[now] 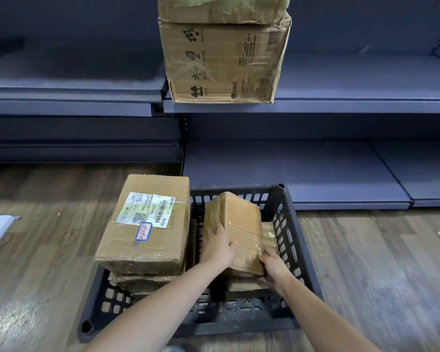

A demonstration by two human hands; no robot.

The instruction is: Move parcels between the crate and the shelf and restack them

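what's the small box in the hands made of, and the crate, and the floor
Small box: brown cardboard wrapped in glossy clear tape, which glints and wrinkles. Crate: black moulded plastic by the look, matte, with lattice holes. Floor: wood-grain planks, maybe laminate, with a slight sheen.

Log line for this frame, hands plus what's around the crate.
left hand: grips taped box | right hand: grips same box | box: tilted in black crate | labelled box: beside it
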